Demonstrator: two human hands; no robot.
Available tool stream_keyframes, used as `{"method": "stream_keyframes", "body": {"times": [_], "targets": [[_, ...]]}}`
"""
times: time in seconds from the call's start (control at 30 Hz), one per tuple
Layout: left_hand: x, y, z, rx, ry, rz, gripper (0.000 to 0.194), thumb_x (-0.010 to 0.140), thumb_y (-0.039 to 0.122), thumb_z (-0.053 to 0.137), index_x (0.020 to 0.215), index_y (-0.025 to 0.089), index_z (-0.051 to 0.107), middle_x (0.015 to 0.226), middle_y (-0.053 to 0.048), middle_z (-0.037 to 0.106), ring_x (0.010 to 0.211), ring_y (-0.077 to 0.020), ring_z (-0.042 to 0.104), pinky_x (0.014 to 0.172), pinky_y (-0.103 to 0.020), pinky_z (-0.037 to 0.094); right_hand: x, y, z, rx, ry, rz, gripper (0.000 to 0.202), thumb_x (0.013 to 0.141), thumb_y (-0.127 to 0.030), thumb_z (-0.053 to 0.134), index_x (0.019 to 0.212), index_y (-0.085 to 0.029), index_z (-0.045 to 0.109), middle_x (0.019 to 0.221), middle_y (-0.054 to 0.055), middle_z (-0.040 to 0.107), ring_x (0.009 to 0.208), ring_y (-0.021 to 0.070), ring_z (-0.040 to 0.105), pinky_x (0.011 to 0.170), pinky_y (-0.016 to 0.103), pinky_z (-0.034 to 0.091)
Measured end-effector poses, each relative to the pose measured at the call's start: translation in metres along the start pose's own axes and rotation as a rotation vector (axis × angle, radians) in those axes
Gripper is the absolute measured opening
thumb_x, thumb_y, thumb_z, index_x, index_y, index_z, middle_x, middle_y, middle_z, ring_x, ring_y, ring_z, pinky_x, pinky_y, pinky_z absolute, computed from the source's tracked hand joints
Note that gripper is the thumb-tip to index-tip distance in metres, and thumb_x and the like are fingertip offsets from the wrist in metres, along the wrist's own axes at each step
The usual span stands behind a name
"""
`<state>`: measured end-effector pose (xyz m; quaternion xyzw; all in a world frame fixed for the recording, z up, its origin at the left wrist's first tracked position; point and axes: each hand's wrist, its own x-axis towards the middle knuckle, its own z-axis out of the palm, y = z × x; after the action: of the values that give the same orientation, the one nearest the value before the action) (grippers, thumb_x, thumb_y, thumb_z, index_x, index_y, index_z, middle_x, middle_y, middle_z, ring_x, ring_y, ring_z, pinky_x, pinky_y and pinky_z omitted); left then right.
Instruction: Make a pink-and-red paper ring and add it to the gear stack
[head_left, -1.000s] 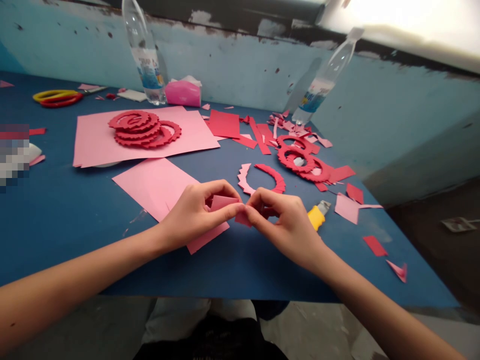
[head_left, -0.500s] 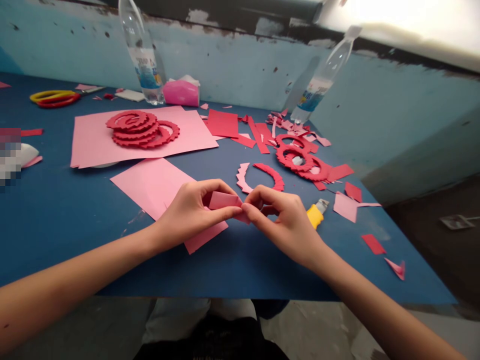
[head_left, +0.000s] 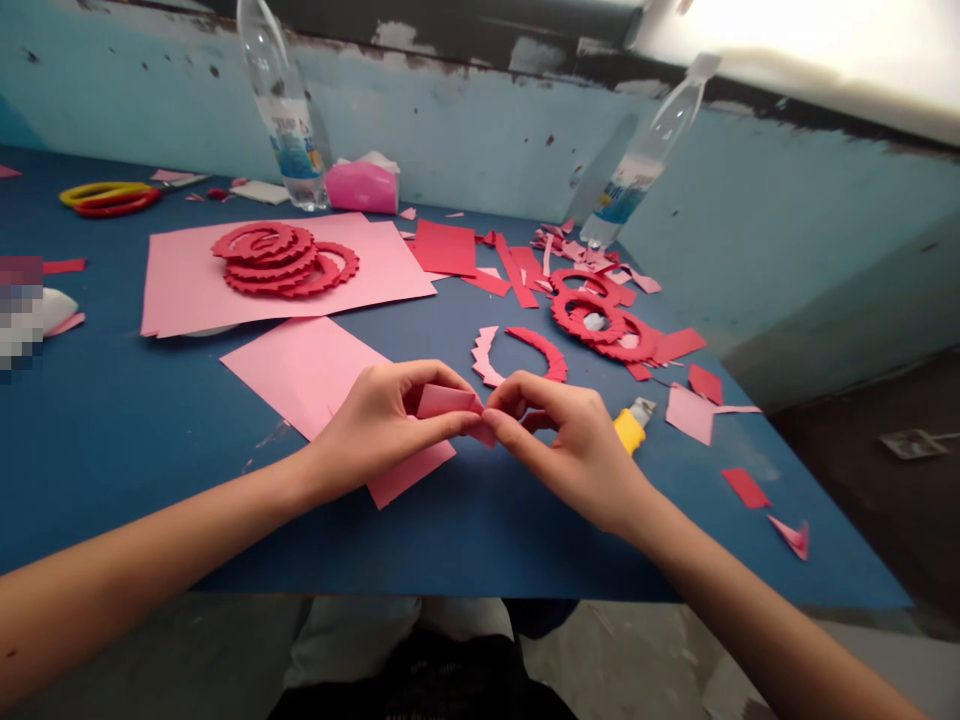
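Note:
A small folded piece of pink paper (head_left: 444, 400) is pinched between the thumb and fingers of my left hand (head_left: 390, 410). At the paper's right end, the fingertips of my right hand (head_left: 562, 430) press together on it, close to my left fingertips. Beneath my left hand lies a larger pink paper sheet (head_left: 307, 365), partly covered. Just beyond my hands rest a pink curved strip of folded pieces (head_left: 485, 358) and a red one (head_left: 544, 350), forming an open arc. A yellow utility knife (head_left: 631, 428) lies beside my right hand, partly hidden by it.
Red scalloped paper rings (head_left: 274, 260) are piled on pink sheets (head_left: 180, 280) at left; more rings (head_left: 592, 315) lie right among scraps. Scissors (head_left: 112, 198), a pink tissue pack (head_left: 364, 187) and two plastic bottles (head_left: 296, 140) stand or lie along the wall. The blue table's (head_left: 525, 570) front edge is near me.
Almost nothing differs. Both hands keep their pinch on the folded pink paper, with only a tiny shift at the fingertips.

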<state>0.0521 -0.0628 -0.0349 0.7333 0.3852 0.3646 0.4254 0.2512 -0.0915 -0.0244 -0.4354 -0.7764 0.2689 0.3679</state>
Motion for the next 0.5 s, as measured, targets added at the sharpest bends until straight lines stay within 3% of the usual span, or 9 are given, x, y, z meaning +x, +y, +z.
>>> {"method": "stream_keyframes", "body": {"times": [0.4,0.5], "targets": [[-0.0008,0.0011,-0.0003,-0.004,0.007,-0.02,0.02,0.079,0.038,0.077,0.086,0.019,0.072,0.081,0.001,0.074,0.074,-0.0143,0.07,0.066,-0.022,0.055,-0.0005,0.0043,0.0014,-0.002,-0.012,-0.002,0.013,0.093,-0.019,0.059,0.08,-0.018,0.059,0.068,-0.004,0.061,0.06,0.0076,0.056,0.057,0.021,0.044],[-0.0001,0.0029,-0.0008,0.002,0.025,-0.025,0.02,0.079,0.037,0.078,0.084,0.019,0.072,0.078,0.002,0.072,0.067,-0.0117,0.067,0.06,-0.019,0.053,-0.0012,0.0052,0.0012,0.022,-0.012,0.009,0.013,0.095,-0.021,0.059,0.082,-0.018,0.06,0.071,-0.004,0.063,0.062,0.0081,0.058,0.057,0.021,0.044]]}}
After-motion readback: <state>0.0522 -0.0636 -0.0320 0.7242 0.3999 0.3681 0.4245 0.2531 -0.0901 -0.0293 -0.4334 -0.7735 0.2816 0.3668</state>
